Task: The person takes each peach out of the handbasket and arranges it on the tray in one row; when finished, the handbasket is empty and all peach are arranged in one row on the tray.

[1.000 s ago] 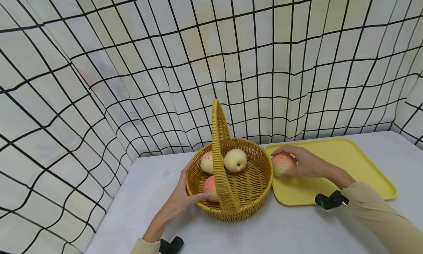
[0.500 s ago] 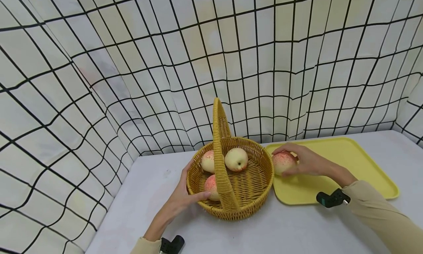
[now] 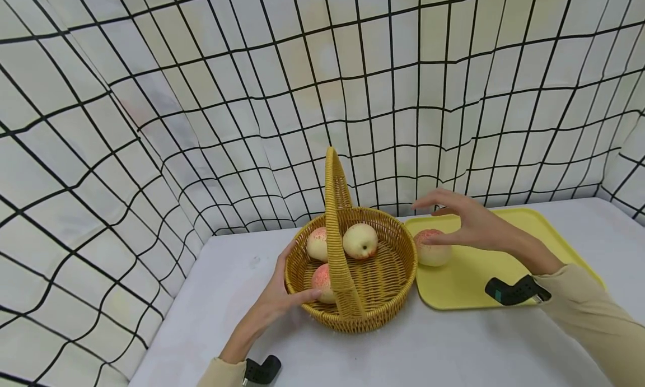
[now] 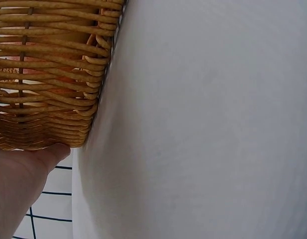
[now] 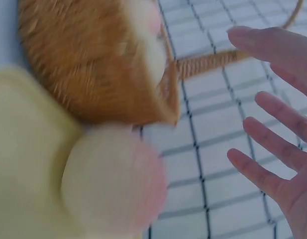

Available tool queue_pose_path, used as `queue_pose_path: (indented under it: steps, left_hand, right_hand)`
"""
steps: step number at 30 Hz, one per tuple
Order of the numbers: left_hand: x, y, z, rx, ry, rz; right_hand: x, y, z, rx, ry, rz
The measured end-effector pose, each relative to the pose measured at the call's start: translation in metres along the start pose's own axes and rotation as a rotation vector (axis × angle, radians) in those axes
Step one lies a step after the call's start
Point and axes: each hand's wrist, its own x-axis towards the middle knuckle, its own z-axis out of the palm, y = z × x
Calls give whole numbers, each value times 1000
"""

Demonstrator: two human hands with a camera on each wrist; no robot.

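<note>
My left hand [image 3: 276, 296] grips the left side of a yellow-brown wicker basket [image 3: 370, 323], its thumb over the rim and its fingers along the outer wall. In the left wrist view, part of that hand [image 4: 19, 181] lies against the woven wall. Inside are three pale peaches with red blush, one whitish peach [image 3: 360, 242] and two partly hidden behind the tall handle [image 3: 339, 252]. Another peach [image 3: 434, 253] sits on a yellow tray [image 3: 489, 283] beside the basket. My right hand [image 3: 473, 224] hovers over it with spread fingers; the right wrist view shows the fingers apart from the peach [image 5: 113, 181].
A white tabletop [image 3: 383, 359] lies beneath everything. Behind and to the left rise white cloth walls covered by black netting [image 3: 383, 107]. Each wrist wears a small black camera [image 3: 516, 290]. The basket's handle arches high above its rim.
My right hand has let go of the peach on the tray and lifted up and slightly back, its fingers opening. The peach stays in place. My left hand and the basket hold still.
</note>
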Motion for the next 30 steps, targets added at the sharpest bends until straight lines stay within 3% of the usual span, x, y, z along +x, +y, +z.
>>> queue_pose_path:
  steps: [6,11,20,27,30]
  left_hand:
    - [0,-2,-1,-25,-5,11]
    - [1,-2,-1,-26,-12,5]
    - [0,0,0,-20,-9,-15]
    - [0,0,0,-7,-5,-20]
    - [-1,0,0,-6,-4,-16]
  right_hand:
    - [30,-38,27,67,-12,-133]
    - [45,-58,61,164,-36,-164]
    - [61,-56,115,268,-186,-87]
    - [66,-56,135,301,-244,28]
    - [68,-58,140,286,-289,27]
